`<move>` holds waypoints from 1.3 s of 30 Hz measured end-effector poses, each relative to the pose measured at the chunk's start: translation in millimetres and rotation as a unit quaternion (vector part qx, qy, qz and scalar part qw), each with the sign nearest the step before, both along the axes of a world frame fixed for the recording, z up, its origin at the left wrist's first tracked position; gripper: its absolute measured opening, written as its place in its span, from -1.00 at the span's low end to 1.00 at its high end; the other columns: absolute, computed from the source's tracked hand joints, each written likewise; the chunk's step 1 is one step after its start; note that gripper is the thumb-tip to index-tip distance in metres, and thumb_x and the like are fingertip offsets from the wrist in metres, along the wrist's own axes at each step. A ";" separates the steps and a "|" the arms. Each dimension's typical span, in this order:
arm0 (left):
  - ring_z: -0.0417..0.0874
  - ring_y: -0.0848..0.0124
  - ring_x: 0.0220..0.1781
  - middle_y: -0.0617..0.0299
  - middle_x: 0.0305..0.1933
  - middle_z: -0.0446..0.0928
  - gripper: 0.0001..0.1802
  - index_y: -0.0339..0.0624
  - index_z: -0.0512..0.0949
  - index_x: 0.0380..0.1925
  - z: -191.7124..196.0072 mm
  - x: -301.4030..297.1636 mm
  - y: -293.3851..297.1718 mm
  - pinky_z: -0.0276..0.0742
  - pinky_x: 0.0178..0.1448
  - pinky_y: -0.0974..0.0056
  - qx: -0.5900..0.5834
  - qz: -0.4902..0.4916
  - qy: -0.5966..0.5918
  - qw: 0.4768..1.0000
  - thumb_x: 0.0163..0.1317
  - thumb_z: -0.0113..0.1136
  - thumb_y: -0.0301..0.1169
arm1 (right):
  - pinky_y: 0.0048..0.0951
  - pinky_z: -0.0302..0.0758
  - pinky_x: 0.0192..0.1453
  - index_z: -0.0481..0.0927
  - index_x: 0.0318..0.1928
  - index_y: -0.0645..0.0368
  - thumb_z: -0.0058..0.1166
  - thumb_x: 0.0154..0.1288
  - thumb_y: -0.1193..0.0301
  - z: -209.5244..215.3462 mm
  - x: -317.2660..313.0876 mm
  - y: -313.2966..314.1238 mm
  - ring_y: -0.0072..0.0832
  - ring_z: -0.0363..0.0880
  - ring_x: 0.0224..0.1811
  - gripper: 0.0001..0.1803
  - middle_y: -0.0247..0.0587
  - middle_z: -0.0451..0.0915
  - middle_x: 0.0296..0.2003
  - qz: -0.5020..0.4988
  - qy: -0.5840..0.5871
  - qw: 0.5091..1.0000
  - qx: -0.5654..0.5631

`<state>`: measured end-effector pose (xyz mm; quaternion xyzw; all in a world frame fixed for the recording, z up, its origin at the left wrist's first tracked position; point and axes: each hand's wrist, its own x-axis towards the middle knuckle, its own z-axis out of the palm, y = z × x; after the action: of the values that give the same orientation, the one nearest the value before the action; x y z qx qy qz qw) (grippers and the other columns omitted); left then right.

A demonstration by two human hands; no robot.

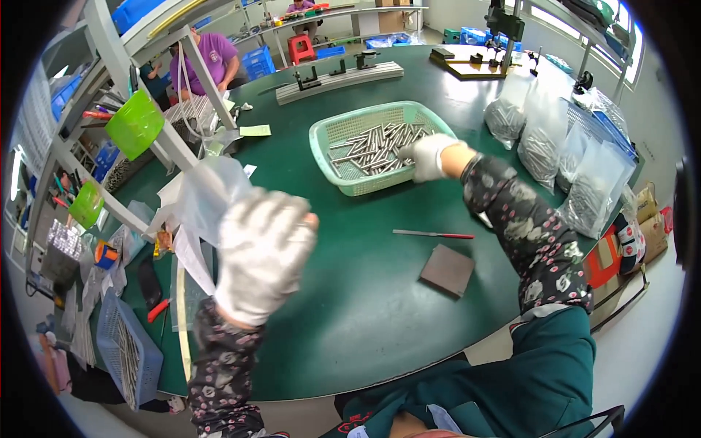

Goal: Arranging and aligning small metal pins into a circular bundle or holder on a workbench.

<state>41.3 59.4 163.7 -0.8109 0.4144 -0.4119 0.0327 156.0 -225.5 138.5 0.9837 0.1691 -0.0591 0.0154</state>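
Observation:
A pale green plastic basket (359, 189) with many short metal rods (380, 150) sits at mid-table. My right hand (435, 157), in a white glove with bare fingertips, reaches over the basket's right side. Its fingers are drawn together at the rods; what they pinch is too small to make out. Raised over the left part of the table, my left hand (264, 255) wears the same kind of glove. Its fingers curl away from view, slightly blurred, and hide whatever they hold. A clear plastic bag (212, 193) shows just behind it.
On the green table (350, 314) lie a red-handled file (434, 234) and a dark square block (447, 271). Bags of metal parts (540, 150) stand right. A blue basket (130, 350) is at left. Beyond are a metal rail fixture (339, 82) and a person in purple (212, 58).

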 end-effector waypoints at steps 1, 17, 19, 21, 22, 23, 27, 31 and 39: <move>0.50 0.25 -0.14 0.19 -0.25 0.50 -0.84 -0.18 0.46 -0.38 -8.5 7.9 -17.5 0.32 0.05 0.11 0.026 -0.021 0.038 0.999 -0.03 0.14 -0.48 | -0.32 0.45 -0.06 0.53 -0.10 0.03 -0.05 -0.01 0.39 -14.2 -1.5 -1.5 -0.21 0.55 -0.17 -0.63 -0.02 0.57 -0.28 -0.004 -0.012 1.000 -0.018; 0.51 0.26 -0.17 0.27 -0.43 0.49 -0.71 -0.09 0.43 -0.43 -108.6 54.7 -53.7 0.30 -0.03 0.07 -0.114 0.045 0.215 0.969 -0.28 0.12 -0.57 | -0.34 0.44 -0.10 0.56 -0.16 0.12 0.10 0.05 0.12 -23.5 -11.1 -26.1 -0.18 0.54 -0.24 -0.58 -0.05 0.58 -0.30 0.154 0.091 0.945 0.273; 0.51 0.25 -0.17 0.26 -0.42 0.49 -0.71 -0.09 0.42 -0.43 -111.7 55.4 -59.2 0.31 -0.03 0.06 -0.127 0.035 0.218 0.967 -0.28 0.11 -0.59 | -0.37 0.44 -0.05 0.53 -0.09 0.09 0.11 -0.03 0.28 -19.1 12.6 -39.2 -0.21 0.54 -0.16 -0.58 -0.04 0.56 -0.23 0.132 -0.038 0.979 0.150; 0.51 0.23 -0.16 0.25 -0.40 0.48 -0.68 -0.10 0.42 -0.41 -114.5 55.9 -60.5 0.31 -0.02 0.06 -0.137 0.038 0.207 0.968 -0.29 0.13 -0.60 | -0.41 0.38 0.07 0.39 0.10 0.02 0.16 -0.20 0.36 -18.6 35.5 -42.1 -0.25 0.45 0.01 -0.32 -0.07 0.45 0.00 0.123 -0.034 0.989 -0.079; 0.51 0.23 -0.16 0.25 -0.40 0.48 -0.68 -0.10 0.42 -0.41 -115.3 56.3 -61.3 0.31 -0.02 0.06 -0.140 0.037 0.210 0.967 -0.29 0.13 -0.60 | -0.41 0.38 0.07 0.39 0.10 0.02 0.16 -0.20 0.36 -21.0 38.2 -45.3 -0.25 0.45 0.01 -0.32 -0.07 0.45 0.00 0.122 -0.032 0.989 -0.082; 0.51 0.23 -0.16 0.25 -0.40 0.48 -0.67 -0.10 0.43 -0.41 -114.8 54.1 -58.6 0.31 -0.01 0.05 -0.139 0.036 0.208 0.968 -0.30 0.14 -0.59 | -0.40 0.27 0.17 0.25 0.18 0.04 0.21 -0.27 0.35 -19.4 38.4 -41.8 -0.24 0.32 0.13 -0.16 -0.07 0.31 0.11 0.127 0.037 0.987 -0.096; 0.51 0.23 -0.16 0.25 -0.40 0.48 -0.64 -0.11 0.43 -0.39 -112.8 51.8 -54.5 0.30 0.01 0.05 -0.133 0.042 0.217 0.966 -0.32 0.17 -0.58 | -0.39 0.09 0.32 -0.05 0.31 0.06 0.29 -0.41 0.31 -30.3 36.6 -25.6 -0.19 0.04 0.31 0.16 -0.01 0.06 0.26 0.145 0.072 0.968 -0.193; 0.51 0.23 -0.16 0.25 -0.40 0.48 -0.64 -0.12 0.43 -0.39 -110.0 50.2 -57.5 0.30 0.02 0.05 -0.141 0.031 0.226 0.963 -0.33 0.19 -0.56 | -0.36 0.11 0.30 -0.03 0.29 0.18 0.37 -0.49 0.27 -28.2 50.3 -21.1 -0.12 0.10 0.27 0.22 0.02 0.06 0.26 0.099 0.118 0.977 -0.150; 0.50 0.24 -0.13 0.26 -0.35 0.49 -0.62 -0.12 0.44 -0.36 -109.3 57.1 -58.9 0.29 0.06 0.02 -0.154 0.022 0.221 0.963 -0.33 0.23 -0.53 | -0.41 0.22 0.24 0.08 0.23 0.29 0.38 -0.57 0.24 -31.6 55.1 -32.4 -0.14 0.20 0.21 0.19 0.08 0.12 0.20 0.117 0.105 0.979 -0.127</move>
<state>98.4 0.4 54.4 -0.8860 0.3250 -0.2803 -0.1756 211.1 -257.9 106.9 0.9355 0.2747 -0.1809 0.1294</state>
